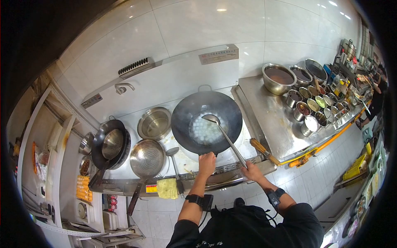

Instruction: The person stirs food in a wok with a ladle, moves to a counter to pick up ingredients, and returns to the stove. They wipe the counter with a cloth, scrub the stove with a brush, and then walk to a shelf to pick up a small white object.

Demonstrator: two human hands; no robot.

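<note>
A large dark wok [185, 108] sits on the stove with steam rising from it. Small white cubes [203, 133] lie in bubbling, cloudy liquid at its bottom. My left hand [206, 164] is closed around the wok's handle at the near rim; the handle itself is mostly hidden by my fingers. In my right hand [253, 172] is the long handle of a metal ladle [228, 141], gripped near its end. The ladle's bowl hangs over the wok, overlapping the cubes' right upper side in this view.
To the left are a perforated strainer [147, 159], a metal basin [142, 126], a spatula [174, 159], a yellow cloth [167, 189] and another wok [99, 140]. A bamboo brush [264, 151] lies right. Seasoning pots [309, 125] fill the right counter [264, 111]. Another person [375, 99] stands far right.
</note>
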